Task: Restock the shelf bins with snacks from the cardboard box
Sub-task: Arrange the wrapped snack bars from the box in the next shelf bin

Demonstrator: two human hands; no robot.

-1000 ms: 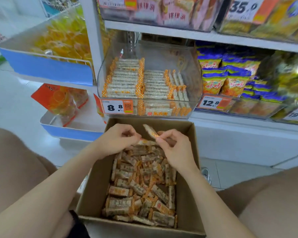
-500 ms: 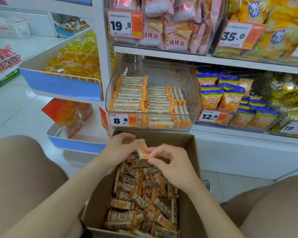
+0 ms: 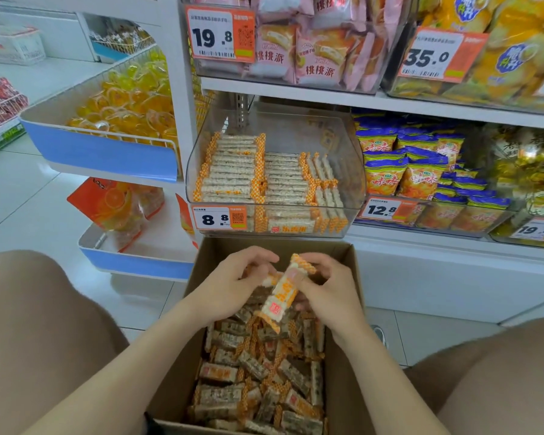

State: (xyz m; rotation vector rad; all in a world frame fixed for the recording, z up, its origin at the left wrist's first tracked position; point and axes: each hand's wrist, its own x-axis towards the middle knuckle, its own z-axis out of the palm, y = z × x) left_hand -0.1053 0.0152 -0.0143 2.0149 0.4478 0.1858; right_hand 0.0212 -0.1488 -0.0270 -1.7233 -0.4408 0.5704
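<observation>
Looming beyond brown cardboard box (image 3: 214, 255), clear plastic shelf bin (image 3: 354, 171), left hand (image 3: 230, 287), right hand (image 3: 330, 293) gripping orange-white snack bar (image 3: 280, 298), top slanted toward bin

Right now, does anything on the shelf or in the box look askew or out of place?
Only mildly: in the clear bin, the rightmost bars run front to back, unlike the two crosswise rows. Nothing looks spilled or damaged.

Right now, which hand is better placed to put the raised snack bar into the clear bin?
Probably right. The right hand pinches the raised snack bar near its upper end, and the clear bin has unfilled space on that side. The left hand holds a second bar.
</observation>
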